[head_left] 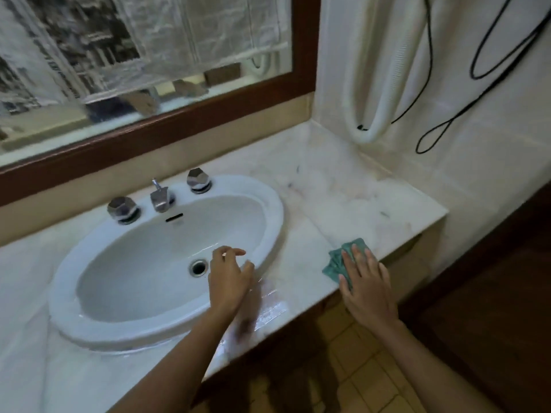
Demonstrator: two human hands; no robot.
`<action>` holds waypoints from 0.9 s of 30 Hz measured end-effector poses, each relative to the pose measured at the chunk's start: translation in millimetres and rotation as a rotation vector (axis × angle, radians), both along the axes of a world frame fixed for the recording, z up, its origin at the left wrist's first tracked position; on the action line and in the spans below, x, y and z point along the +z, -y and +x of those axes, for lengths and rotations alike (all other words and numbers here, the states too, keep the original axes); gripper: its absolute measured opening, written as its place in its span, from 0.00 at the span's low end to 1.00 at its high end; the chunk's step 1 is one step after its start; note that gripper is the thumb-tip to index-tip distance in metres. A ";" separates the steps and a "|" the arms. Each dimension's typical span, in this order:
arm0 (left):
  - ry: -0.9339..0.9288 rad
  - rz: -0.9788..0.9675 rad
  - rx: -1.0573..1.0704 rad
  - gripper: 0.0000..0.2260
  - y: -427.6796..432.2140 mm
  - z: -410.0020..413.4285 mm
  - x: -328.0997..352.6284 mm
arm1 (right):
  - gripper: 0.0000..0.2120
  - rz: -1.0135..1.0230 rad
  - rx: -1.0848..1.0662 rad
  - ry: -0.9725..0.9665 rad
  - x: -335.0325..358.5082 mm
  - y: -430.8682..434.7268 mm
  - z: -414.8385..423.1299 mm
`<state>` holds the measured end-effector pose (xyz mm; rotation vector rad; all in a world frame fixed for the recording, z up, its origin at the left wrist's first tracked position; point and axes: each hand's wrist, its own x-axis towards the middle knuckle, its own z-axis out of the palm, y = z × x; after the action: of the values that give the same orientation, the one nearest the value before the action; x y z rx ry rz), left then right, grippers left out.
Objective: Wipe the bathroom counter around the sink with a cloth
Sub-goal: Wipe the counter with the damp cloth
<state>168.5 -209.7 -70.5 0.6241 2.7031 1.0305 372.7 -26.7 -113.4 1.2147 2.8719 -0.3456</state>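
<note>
Teal cloth (336, 261) crumpled on marble counter (343, 198), rt of sink (275, 217).

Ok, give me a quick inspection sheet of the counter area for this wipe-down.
Surface: marble counter, wet sheen by the front right of the sink; small dark marks further right.
Job's things: green cloth lies on the counter near its front edge, right of the sink.
Clutter: nothing seen.
Grippers: right hand presses flat on the cloth; left hand over the sink rim, fingers loosely curled, holding nothing.
Cables: black cable loops on the right wall, beside a hanging white hose.
Surroundings: wood-framed mirror behind the taps; tiled floor below.
</note>
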 end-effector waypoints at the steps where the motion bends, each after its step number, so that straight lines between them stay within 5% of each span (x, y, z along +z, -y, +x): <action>1: 0.007 -0.030 0.004 0.12 -15.9 -1.1 -0.6 | 0.34 -0.001 -0.020 0.002 1.1 -20.5 2.0; 8: 0.030 -0.318 -0.109 0.02 -50.3 -29.7 -37.4 | 0.30 0.006 -0.205 0.025 2.3 -125.2 -12.8; 14: -0.074 -0.327 -0.025 0.10 -64.6 -21.8 -28.4 | 0.30 -0.063 -0.262 0.024 6.6 -170.3 -91.9; 19: -0.071 -0.357 -0.018 0.11 -63.3 -21.1 -26.9 | 0.29 -0.053 -0.128 -0.017 2.4 -121.9 -140.0; 27: -0.080 -0.344 -0.042 0.11 -63.4 -18.3 -19.9 | 0.31 -0.040 0.161 -0.087 -5.3 51.5 -103.8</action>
<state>150.2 -146.4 -90.3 0.6635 2.8254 0.5191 268.9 -78.2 -118.8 0.9776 2.9944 -0.4603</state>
